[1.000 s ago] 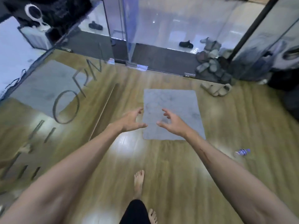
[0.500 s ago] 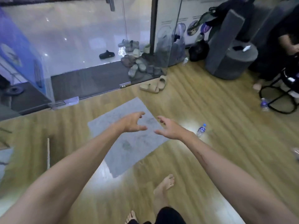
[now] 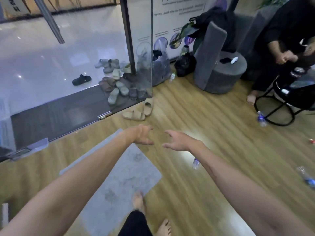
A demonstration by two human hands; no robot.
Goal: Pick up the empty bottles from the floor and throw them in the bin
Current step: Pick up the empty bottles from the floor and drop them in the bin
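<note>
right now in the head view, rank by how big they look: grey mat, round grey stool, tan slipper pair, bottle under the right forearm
1. grey mat
2. round grey stool, farther off, so its true size is unsure
3. tan slipper pair
4. bottle, partly hidden by the forearm

We count four clear plastic bottles lying on the wood floor: bottle beneath the right forearm (image 3: 196, 163); bottle by the black stand (image 3: 261, 118); blue-labelled bottle at right edge (image 3: 306, 178); bottle near the bags (image 3: 172, 77).

Bottle (image 3: 196, 163) half hidden behind right forearm; another bottle (image 3: 306, 178) blurred at right edge.
</note>
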